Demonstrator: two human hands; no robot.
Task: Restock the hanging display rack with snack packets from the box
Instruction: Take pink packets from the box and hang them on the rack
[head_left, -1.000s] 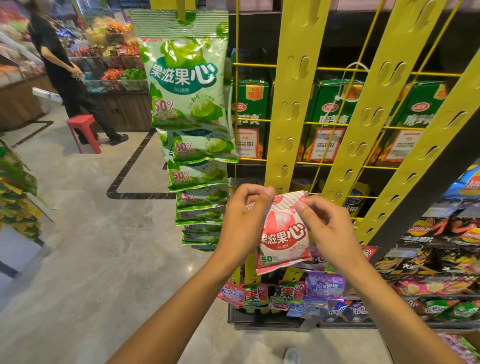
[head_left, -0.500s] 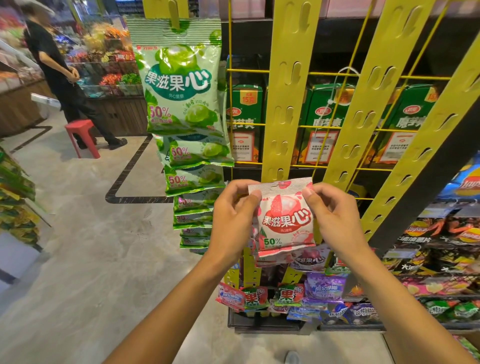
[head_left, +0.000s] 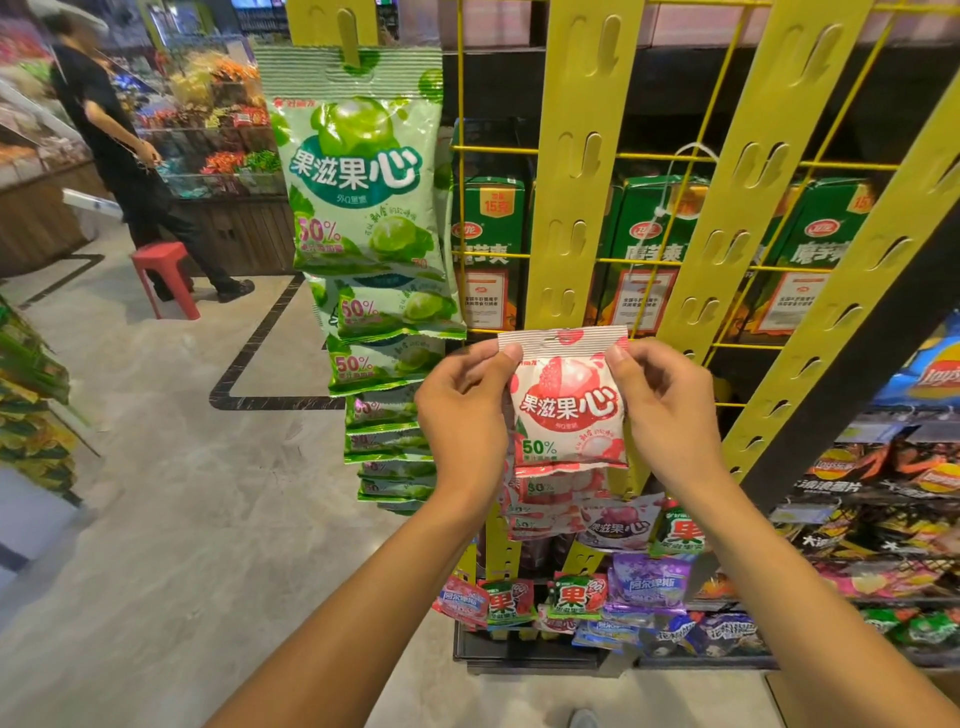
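Packet upright, pinched at its top corners by left hand and right hand, hang-hole edge up against the yellow strip, next free hook just above.

We hold a lychee gummy packet between left hand and right hand | before a slotted hanging strip (boxes behind it) | green-grape gummy packets hang left | assorted packets below.

Pink packet: "果滋果心", "50%"; green packets: same.
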